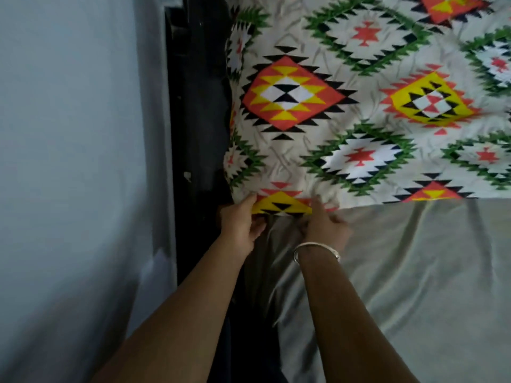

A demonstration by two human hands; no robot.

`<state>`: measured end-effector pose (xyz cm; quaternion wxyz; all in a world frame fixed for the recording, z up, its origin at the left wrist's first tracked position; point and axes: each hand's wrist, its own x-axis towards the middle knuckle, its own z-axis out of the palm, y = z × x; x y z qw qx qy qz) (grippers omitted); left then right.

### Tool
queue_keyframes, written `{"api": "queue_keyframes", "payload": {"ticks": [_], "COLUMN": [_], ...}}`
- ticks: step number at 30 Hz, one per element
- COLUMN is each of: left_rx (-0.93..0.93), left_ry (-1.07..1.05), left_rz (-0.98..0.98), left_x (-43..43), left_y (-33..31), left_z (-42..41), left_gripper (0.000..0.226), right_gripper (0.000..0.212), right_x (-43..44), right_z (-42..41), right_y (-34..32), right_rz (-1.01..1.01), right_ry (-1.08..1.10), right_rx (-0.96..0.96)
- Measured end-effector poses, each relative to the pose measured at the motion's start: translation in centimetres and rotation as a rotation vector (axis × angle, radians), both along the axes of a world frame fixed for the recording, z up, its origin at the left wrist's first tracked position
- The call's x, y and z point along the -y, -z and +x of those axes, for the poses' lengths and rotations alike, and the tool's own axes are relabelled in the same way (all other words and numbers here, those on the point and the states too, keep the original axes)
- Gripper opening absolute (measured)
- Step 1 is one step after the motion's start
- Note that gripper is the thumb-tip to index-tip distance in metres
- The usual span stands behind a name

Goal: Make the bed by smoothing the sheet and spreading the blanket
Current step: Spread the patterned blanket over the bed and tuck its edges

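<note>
Reading from the left: a pale wall (pixel 69 134) borders a dark bed frame (pixel 196 111), which runs up the view beside the bed. Just right of the frame, the left hand (pixel 240 226) pinches the near left corner of the patterned blanket (pixel 359 106), thumb on top of the hem and fingers (pixel 258 230) curled beneath it. Close beside it, the right hand (pixel 326 230), with a metal bangle (pixel 315 251) at the wrist, grips the same hem. Its fingers are bent onto the cloth, though their tips are partly hidden in the folds. The blanket lies over the far part of the bed, its left edge hanging at the frame and its near hem running straight across toward the right. Below that hem, the grey sheet (pixel 414 272) lies bare over the near part of the bed. It is largely flat to the right but creased in long folds beneath and just right of the hands. Judged stage: the sheet appears laid and mostly smoothed; spreading of the blanket is under way but incomplete. Remaining, as far as can be judged: drawing the hem toward the near end to cover the bare sheet, squaring the corner at the frame, and flattening the creases near the hands. Blur leaves fine wrinkles in the blanket unassessable.
</note>
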<state>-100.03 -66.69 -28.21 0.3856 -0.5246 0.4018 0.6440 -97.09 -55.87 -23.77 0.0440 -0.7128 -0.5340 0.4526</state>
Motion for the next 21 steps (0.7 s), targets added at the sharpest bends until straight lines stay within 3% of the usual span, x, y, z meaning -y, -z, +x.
{"api": "queue_keyframes", "payload": {"ticks": [2, 5, 8, 9, 11, 12, 13, 15, 18, 21], "left_rx": [0.021, 0.032, -0.085, -0.123, -0.164, -0.154, -0.134, -0.106, -0.126, -0.032], "left_ry": [-0.292, -0.38, -0.428, -0.442, -0.449, -0.447, -0.445, -0.408, -0.308, -0.216], "left_rz": [0.089, 0.193, 0.268, 0.256, 0.199, 0.175, 0.166, 0.172, 0.158, -0.037], "left_x": [-0.1, -0.4, -0.3, 0.0, 0.7, 1.0, 1.2, 1.2, 1.2, 1.4], "left_y": [-0.2, -1.5, -3.9, -4.4, -4.7, -4.5, -4.2, -3.3, -1.7, -1.1], "left_z": [-0.7, -1.5, -0.8, -0.1, 2.0, 3.2, 4.4, 5.9, 6.1, 6.0], "left_gripper": [0.013, 0.005, 0.017, 0.022, 0.027, 0.028, 0.027, 0.025, 0.026, 0.022], "right_gripper": [0.04, 0.016, 0.004, 0.014, 0.024, 0.011, 0.003, 0.013, 0.013, 0.017], "right_x": [-0.3, -0.6, -0.3, -0.1, 0.3, 0.4, 0.7, 1.0, 0.6, 0.8], "right_z": [-0.6, -1.9, -1.6, -0.5, 2.0, 3.4, 4.4, 6.0, 6.3, 5.9], "right_y": [-0.1, -0.9, -1.3, -0.5, 1.2, 2.6, 2.5, 0.9, 0.5, 0.2], "right_rz": [-0.242, -0.447, -0.365, -0.287, -0.326, -0.361, -0.34, -0.164, -0.114, -0.129], "right_ry": [0.173, 0.207, 0.218, 0.184, 0.164, 0.128, 0.121, 0.017, -0.058, -0.052], "right_rx": [-0.2, -0.393, -0.621, -0.667, -0.628, -0.528, -0.408, -0.201, -0.151, -0.085]}}
